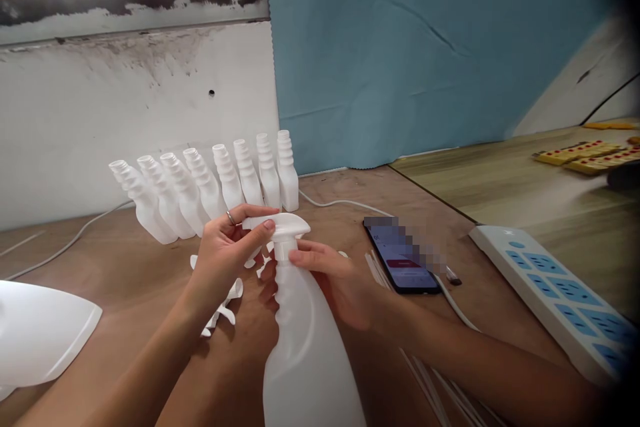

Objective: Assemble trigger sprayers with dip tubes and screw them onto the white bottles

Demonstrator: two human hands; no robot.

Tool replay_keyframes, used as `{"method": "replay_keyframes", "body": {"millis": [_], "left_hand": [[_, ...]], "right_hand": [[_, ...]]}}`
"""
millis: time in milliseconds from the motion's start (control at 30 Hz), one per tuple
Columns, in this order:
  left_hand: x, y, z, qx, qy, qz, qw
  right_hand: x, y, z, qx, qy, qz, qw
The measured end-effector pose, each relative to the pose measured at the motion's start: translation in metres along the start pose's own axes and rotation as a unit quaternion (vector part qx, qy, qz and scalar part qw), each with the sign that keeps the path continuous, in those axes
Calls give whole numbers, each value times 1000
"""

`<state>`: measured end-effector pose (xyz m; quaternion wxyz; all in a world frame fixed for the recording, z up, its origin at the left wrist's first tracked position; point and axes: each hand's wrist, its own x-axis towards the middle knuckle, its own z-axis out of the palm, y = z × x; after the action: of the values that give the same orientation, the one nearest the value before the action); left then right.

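Note:
A large white spray bottle (310,360) stands upright in front of me, with a white spray head (287,225) on its neck. My left hand (235,247) pinches the spray head between thumb and fingers from the left. Around the collar and neck just below, my right hand (340,273) is closed, its thumb resting at the collar and its other fingers partly hidden behind the bottle. Small loose white plastic parts (227,310) lie on the table behind my left forearm; some are partly covered by my hands.
Several open white bottles (200,187) stand in a row by the wall. Right of my hands lie a phone (400,260), thin white tubes (425,380) and a power strip (555,293). A white curved object (45,333) is at the left edge. Cables cross the brown table (125,307).

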<state>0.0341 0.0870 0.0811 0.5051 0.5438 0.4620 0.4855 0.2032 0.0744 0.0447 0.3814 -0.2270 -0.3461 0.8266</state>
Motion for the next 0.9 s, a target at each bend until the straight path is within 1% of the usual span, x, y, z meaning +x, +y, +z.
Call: {"method": "replay_keyframes", "body": {"millis": [67,167,300,400,500,633,733,900], "left_hand": [[2,-1,0,-4,-5,1,1000],[3,-2,2,-8,-5,4,1000],[1,-3,7,-11,1,-8,1000],[0,-3,10,-6,17,-12,1000],[0,-2,10,-2,17,-17,1000],[-1,-1,9,0,15,-15,1000],[-3,-1,9,3,11,-15,1000],[-3,-1,11,-1,12,-19,1000]], "right_hand": [[0,2,2,9,4,0,1000],[1,3,4,46,-21,11,999],[2,2,6,30,28,-16,999],[3,2,7,46,25,10,999],[3,1,8,22,33,7,999],[2,0,9,34,22,10,999],[2,0,9,27,32,-5,999],[2,-1,7,13,6,7,1000]]}}
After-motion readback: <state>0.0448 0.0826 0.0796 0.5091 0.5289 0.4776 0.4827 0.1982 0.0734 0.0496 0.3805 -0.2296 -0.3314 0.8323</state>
